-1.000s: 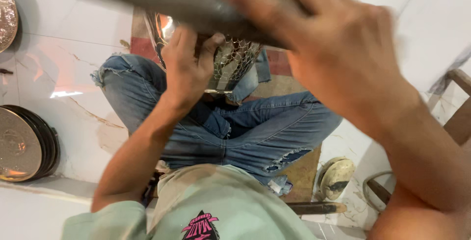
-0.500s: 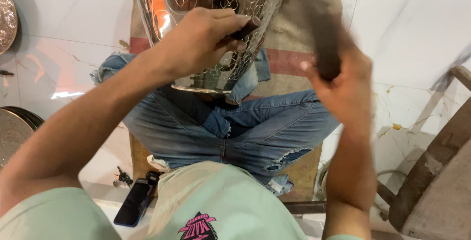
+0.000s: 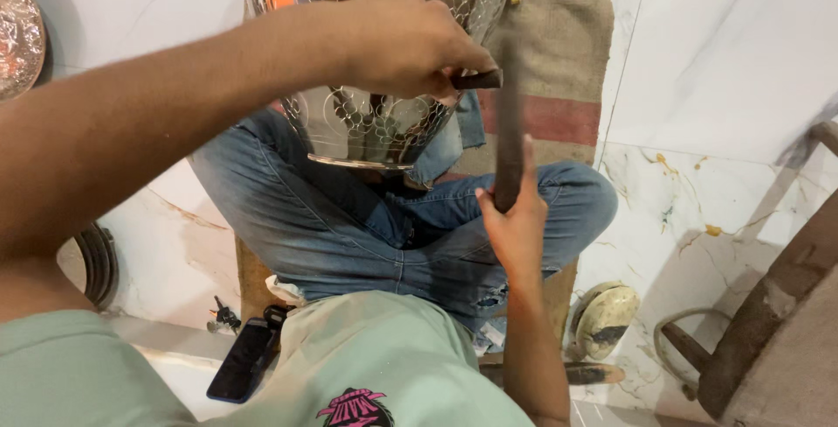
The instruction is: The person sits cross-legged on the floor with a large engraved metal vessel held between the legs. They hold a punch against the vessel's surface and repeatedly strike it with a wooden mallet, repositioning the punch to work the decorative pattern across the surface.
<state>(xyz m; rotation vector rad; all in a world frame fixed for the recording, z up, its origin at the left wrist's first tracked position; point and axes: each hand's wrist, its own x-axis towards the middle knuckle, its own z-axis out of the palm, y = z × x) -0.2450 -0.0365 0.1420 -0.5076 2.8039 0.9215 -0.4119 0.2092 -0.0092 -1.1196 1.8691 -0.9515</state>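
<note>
A shiny metal pot (image 3: 375, 121) with round patterns is rested on the lap, at 12 o'clock. A small dark punch (image 3: 476, 79) is pinched tight in the left hand (image 3: 406, 47) and is pressed to the pot's side. A long dark bar (image 3: 508, 130) is gripped in the closed right hand (image 3: 515, 230), at 3 o'clock from the pot. It looks like the pattern is being tapped in. For a good hit, the punch must be kept steady.
</note>
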